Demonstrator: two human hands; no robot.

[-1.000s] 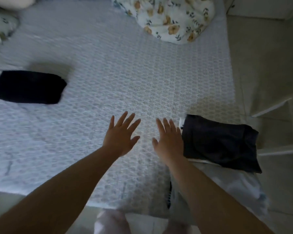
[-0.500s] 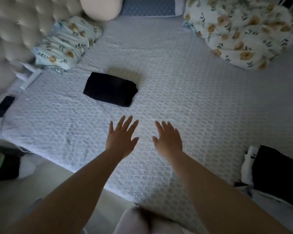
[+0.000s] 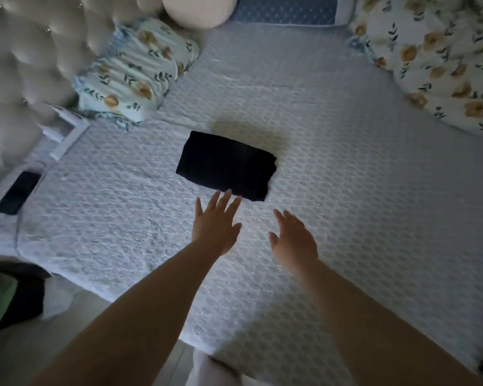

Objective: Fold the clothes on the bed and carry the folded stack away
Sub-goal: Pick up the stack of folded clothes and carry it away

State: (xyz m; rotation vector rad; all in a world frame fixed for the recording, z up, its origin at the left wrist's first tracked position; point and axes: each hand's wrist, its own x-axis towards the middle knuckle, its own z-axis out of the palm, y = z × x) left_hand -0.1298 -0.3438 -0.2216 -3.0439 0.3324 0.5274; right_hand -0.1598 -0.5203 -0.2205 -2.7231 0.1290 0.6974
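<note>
In the head view, the folded black garment (image 3: 226, 165) is seen lying flat near the middle of the quilted bed cover (image 3: 346, 190), in front of both outstretched arms. Compared with half a second ago, it is now much closer to the hands: the left hand (image 3: 215, 222) is extended with straight, spread fingers whose tips reach the garment's near edge, though contact cannot be confirmed. The right hand (image 3: 293, 240) is held flat and relaxed just to the right, apart from the garment, with nothing gripped. A second ago the garment lay far to the left and a second dark folded pile was beside the right hand; that pile is no longer in view. From this it is judged that folding is finished and the loose garment is being approached for collection, so that it can be joined to the stack before carrying away. A floral pillow (image 3: 134, 71), a floral duvet (image 3: 444, 62) and a dark phone (image 3: 18, 192) are also seen around the bed's edges.
</note>
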